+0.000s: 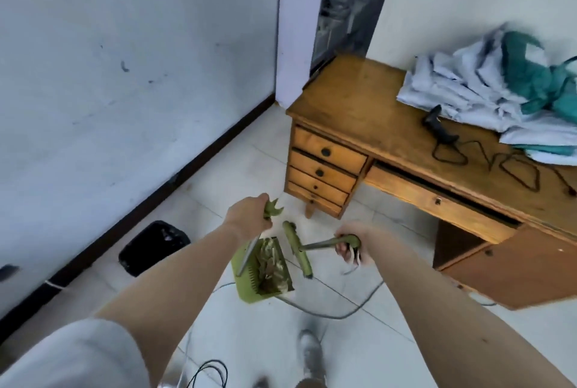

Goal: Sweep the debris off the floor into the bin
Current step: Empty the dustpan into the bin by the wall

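Observation:
My left hand grips the top of a metal handle whose green dustpan hangs below, above the white tiled floor. Brownish debris lies piled inside the pan. My right hand is closed on the green handle end of a broom; its green head lies just right of the dustpan, almost touching it. A black bin lined with a dark bag stands on the floor by the left wall, left of the dustpan and apart from it.
A wooden desk with drawers stands at the right, carrying crumpled cloths and a black tool with a cord. A grey cable runs across the floor under the dustpan. My shoe is at the bottom. A doorway opens behind the desk.

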Demonstrator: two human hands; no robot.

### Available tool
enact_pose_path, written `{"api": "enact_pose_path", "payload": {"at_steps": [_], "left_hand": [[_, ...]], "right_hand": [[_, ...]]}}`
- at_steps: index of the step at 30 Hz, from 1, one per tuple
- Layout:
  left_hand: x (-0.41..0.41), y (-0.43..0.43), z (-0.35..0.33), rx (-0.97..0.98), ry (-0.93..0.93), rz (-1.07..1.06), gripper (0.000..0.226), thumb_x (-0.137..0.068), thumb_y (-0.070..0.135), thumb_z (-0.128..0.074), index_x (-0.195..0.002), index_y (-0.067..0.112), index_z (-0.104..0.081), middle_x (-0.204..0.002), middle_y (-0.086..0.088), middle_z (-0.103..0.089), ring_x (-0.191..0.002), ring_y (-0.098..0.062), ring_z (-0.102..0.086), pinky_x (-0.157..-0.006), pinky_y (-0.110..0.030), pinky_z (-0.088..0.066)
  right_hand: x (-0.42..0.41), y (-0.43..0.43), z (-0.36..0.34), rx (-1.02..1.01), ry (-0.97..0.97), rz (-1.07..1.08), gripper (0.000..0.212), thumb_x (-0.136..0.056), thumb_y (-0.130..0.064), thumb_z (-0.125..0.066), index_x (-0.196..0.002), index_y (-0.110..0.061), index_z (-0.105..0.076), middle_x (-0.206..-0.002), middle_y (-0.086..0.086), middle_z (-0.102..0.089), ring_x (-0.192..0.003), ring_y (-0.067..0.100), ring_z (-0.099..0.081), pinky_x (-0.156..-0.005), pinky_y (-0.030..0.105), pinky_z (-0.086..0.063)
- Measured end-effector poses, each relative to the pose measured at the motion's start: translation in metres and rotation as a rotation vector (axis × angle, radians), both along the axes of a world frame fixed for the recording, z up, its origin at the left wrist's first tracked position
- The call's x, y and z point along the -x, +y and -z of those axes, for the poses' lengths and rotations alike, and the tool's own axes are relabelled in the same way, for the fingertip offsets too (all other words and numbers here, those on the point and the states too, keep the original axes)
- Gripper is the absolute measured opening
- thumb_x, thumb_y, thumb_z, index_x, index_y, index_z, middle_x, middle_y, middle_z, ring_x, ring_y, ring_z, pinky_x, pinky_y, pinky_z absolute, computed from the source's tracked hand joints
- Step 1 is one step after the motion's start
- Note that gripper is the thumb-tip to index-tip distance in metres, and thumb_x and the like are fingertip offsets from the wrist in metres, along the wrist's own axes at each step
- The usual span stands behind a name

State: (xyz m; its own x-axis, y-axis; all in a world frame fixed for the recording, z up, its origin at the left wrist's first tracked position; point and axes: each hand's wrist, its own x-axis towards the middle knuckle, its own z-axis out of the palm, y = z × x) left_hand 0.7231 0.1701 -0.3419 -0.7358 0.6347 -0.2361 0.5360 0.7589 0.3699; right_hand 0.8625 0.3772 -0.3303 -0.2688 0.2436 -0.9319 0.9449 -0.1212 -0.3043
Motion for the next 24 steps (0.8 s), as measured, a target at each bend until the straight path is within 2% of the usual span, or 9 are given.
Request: {"api": "enact_pose_path", "payload": {"at_steps": [4,7,10,13,18,24], "left_hand": [[0.046,-0.029,-0.015,0.038,0.076,-0.154,0.036,-0.084,0.037,-0.065,-0.109,0.018,-0.048,-0.095,-0.007,-0.063,-0.083,-0.027,-0.061,-0.071,-0.041,-0.054],[0.075,-0.047,-0.033,0.092,0.188,-0.218,0.046,-0.083,0.047,-0.065,-0.116,0.020,-0.049,-0.099,-0.004,-0.064,-0.089,-0.027,-0.063,-0.075,-0.041,-0.055],[0.099,-0.070,-0.060,0.146,0.234,-0.349,0.037,-0.087,0.045,-0.061,-0.110,0.018,-0.050,-0.100,-0.004,-0.062,-0.093,-0.027,-0.062,-0.069,-0.035,-0.048],[0.111,-0.094,-0.088,0.151,0.248,-0.514,0.034,-0.088,0.043,-0.060,-0.105,0.017,-0.049,-0.094,-0.004,-0.061,-0.086,-0.027,-0.061,-0.066,-0.034,-0.048],[0.115,-0.127,-0.125,0.120,0.292,-0.729,0.034,-0.086,0.044,-0.064,-0.103,0.019,-0.048,-0.092,-0.001,-0.060,-0.086,-0.025,-0.061,-0.070,-0.038,-0.053],[0.115,-0.157,-0.141,0.201,0.342,-0.776,0.035,-0.087,0.043,-0.064,-0.096,0.018,-0.041,-0.081,0.001,-0.057,-0.076,-0.023,-0.058,-0.063,-0.034,-0.049]], "right_hand": [[0.080,-0.014,-0.008,0.036,0.061,-0.083,0.028,-0.099,-0.017,-0.039,-0.075,-0.006,-0.048,-0.044,0.005,-0.047,-0.026,0.012,-0.043,-0.032,0.013,-0.033],[0.130,-0.017,-0.012,0.062,0.097,-0.148,0.024,-0.098,-0.017,-0.041,-0.078,-0.005,-0.048,-0.046,0.006,-0.048,-0.025,0.011,-0.043,-0.031,0.013,-0.034],[0.182,-0.021,-0.020,0.039,0.127,-0.301,0.027,-0.095,-0.012,-0.039,-0.071,-0.004,-0.048,-0.043,0.005,-0.046,-0.026,0.011,-0.041,-0.033,0.014,-0.033],[0.220,-0.033,-0.035,0.053,0.189,-0.431,0.033,-0.094,-0.010,-0.036,-0.063,-0.004,-0.046,-0.041,0.005,-0.044,-0.033,0.013,-0.037,-0.036,0.018,-0.030],[0.259,-0.051,-0.054,0.068,0.248,-0.545,0.024,-0.094,-0.007,-0.039,-0.072,-0.003,-0.049,-0.040,0.007,-0.045,-0.027,0.012,-0.038,-0.030,0.014,-0.033],[0.292,-0.092,-0.062,0.115,0.276,-0.578,0.018,-0.093,-0.005,-0.041,-0.078,-0.001,-0.050,-0.042,0.008,-0.047,-0.026,0.013,-0.041,-0.030,0.015,-0.034]]}}
